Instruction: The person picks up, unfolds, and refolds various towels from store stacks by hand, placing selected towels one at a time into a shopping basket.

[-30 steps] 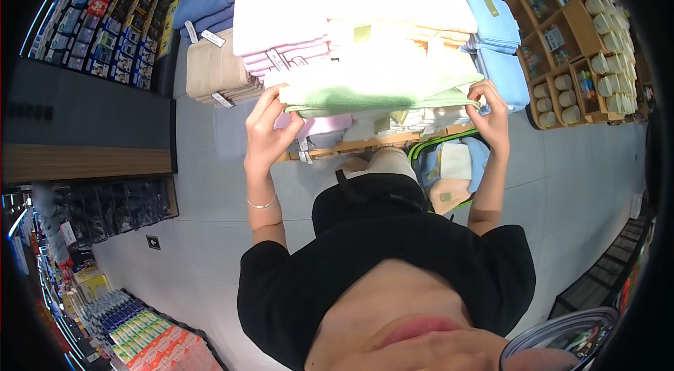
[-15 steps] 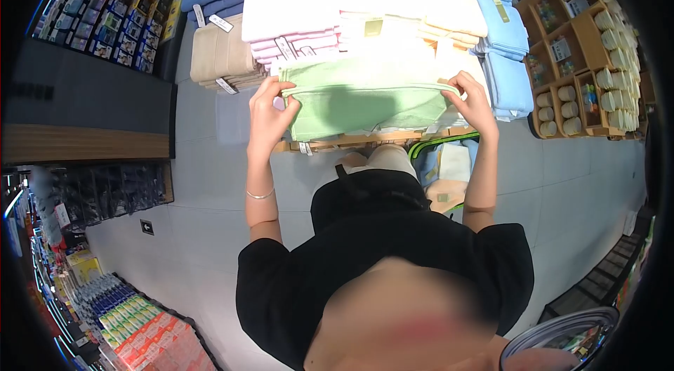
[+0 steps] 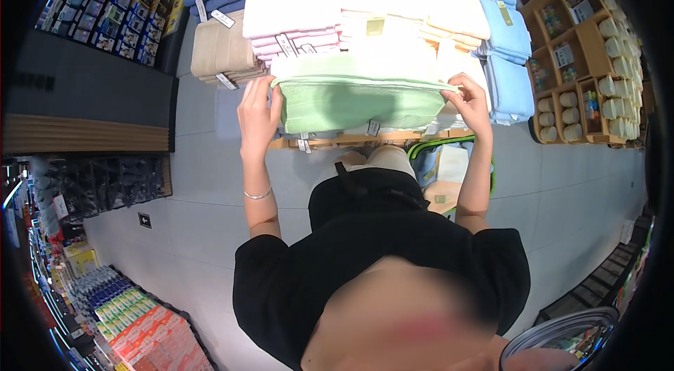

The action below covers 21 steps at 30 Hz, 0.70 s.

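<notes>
A light green towel (image 3: 358, 106) is stretched between my two hands at the front of the towel display, its upper edge pulled nearly straight. My left hand (image 3: 258, 115) pinches the towel's upper left corner. At the upper right corner, my right hand (image 3: 468, 101) has the edge between thumb and fingers. A small white tag (image 3: 373, 127) hangs at the towel's lower edge. Directly behind it rise stacks of folded towels, among them pink ones (image 3: 295, 41), brightly lit pale ones and blue ones (image 3: 507, 83).
Beige towels (image 3: 223, 48) lie folded on the left of the display. Below its wooden edge, on my right, a green-rimmed basket (image 3: 449, 167) holds folded cloths. A wooden shelf (image 3: 572, 55) with white rolls stands at the right. Boxed goods (image 3: 151, 332) are stacked at the lower left.
The towel's upper edge has been drawn straighter and its lower edge has risen slightly. My left hand has moved a little left, and a tag now shows at the lower edge.
</notes>
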Motion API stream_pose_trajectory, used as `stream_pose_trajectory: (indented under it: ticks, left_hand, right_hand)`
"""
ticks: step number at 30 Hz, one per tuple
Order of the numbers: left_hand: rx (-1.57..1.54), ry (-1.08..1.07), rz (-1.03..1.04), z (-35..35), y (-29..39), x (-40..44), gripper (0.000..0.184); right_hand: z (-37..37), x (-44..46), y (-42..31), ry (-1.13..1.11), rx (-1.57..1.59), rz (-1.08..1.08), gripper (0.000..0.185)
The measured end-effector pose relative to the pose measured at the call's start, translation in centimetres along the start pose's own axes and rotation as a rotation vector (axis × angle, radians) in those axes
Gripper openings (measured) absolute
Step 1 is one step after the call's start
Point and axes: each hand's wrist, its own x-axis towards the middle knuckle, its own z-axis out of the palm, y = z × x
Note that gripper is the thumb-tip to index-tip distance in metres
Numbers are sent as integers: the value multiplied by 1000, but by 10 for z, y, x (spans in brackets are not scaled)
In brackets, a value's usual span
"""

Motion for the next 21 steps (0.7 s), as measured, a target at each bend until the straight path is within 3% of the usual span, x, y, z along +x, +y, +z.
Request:
stream_pose_trajectory:
  ticks: [3,7,9,11,12,14,15,17,18,20,21]
  left_hand:
    - [-87,27,-84,-17,12,-1,16]
    - [-74,189,-61,-58,43,8,15]
    - [-298,469,-109,-81,86,-5,15]
    - [-140,931,292,-82,101,-10,19]
    - [-171,1016,321,-81,111,-23,28]
    - [-106,1186,355,-74,135,-26,49]
    - [-147,1016,247,-86,130,-41,40]
    - [-42,1054,232,-85,132,-48,32]
    - [11,1087,234,-87,137,-44,29]
    - [-343,1392,372,-87,155,-69,33]
    - [-419,1387,331,-88,162,-79,35]
  right_hand:
    - [-3,0,-37,43,35,-24,8]
    - [-9,1,-111,236,15,-227,8]
    - [-7,-18,-141,477,28,-516,17]
    - [0,-40,-155,802,-75,-799,24]
    - [5,-54,-148,905,-216,-707,25]
    - [-3,-63,-144,919,-194,-881,26]
    - [-5,-65,-149,922,-188,-968,26]
    - [-14,-71,-164,933,-236,-929,28]
    - [-15,-73,-169,1045,-269,-1097,29]
    - [-16,-76,-178,1321,-374,-1401,31]
    - [-19,-87,-182,1289,-410,-1359,32]
